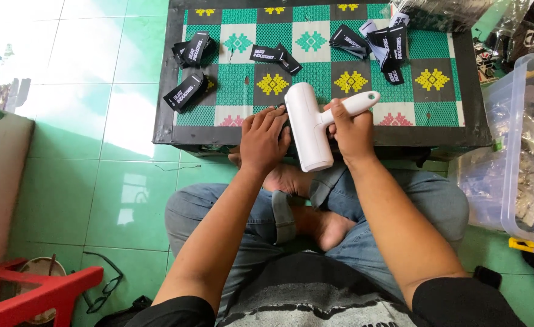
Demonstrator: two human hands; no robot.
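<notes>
Red stool (pixel 31 293) far left on floor. Black tags (pixel 185 92) scattered on low table (pixel 467 130). Left hand (pixel 264 139) fingers curled against white roller (pixel 308 127); right hand (pixel 353 130) clenched on handle. Plastic bin (pixel 515 181) right.

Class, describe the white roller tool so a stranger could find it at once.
Start at the low table with its green patterned mat. At its near edge, both hands hold a white lint roller: right hand on the handle, left hand against the drum. Nearby labels are black.

black fabric labels (pixel 188 92) scattered on patterned table (pixel 448 109), clear plastic bags (pixel 461 12) right
</notes>
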